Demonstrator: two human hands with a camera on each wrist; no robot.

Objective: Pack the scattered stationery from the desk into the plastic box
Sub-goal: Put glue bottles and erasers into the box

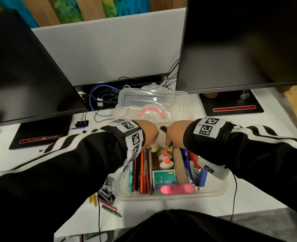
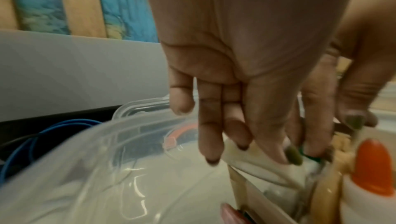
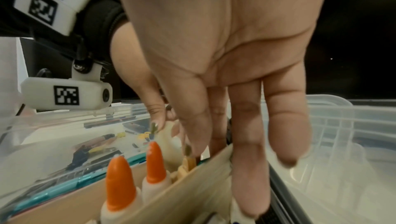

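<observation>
White desk top (image 1: 259, 186) runs under everything, and nearest me, off the box's left front corner, loose pens and clips (image 1: 107, 199) are not yet packed. I see the clear plastic box (image 1: 214, 190) just beyond, split by cardboard dividers (image 1: 178, 165): pens and pencils (image 1: 140, 173) lying lengthwise in the left bay, a green staple box (image 1: 164, 179) and two orange-capped glue bottles (image 1: 165, 158) in the middle one, blue and red items on the right, and a pink stapler-like thing (image 1: 178, 189) across the front rim. At the far end of the middle bay both my hands meet. My left hand (image 1: 148, 133) has its fingers pointing down with the tips curled onto a pale, soft packet (image 2: 246, 154); what exactly it is I cannot tell. My right hand (image 1: 174, 134) reaches down with long straight fingers (image 3: 249, 151) along the right divider, thumb and forefinger closing near that same packet and something green beneath it. I judge the packet is being tucked in: it sits directly below the fingertips, behind the glue bottles, and the left hand has the better hold, so the push goes straight down. Beyond lie the open lid (image 1: 151, 102), a black binder clip (image 1: 81, 123), blue cables (image 1: 99, 95) and two dark monitors (image 1: 245, 42).
</observation>
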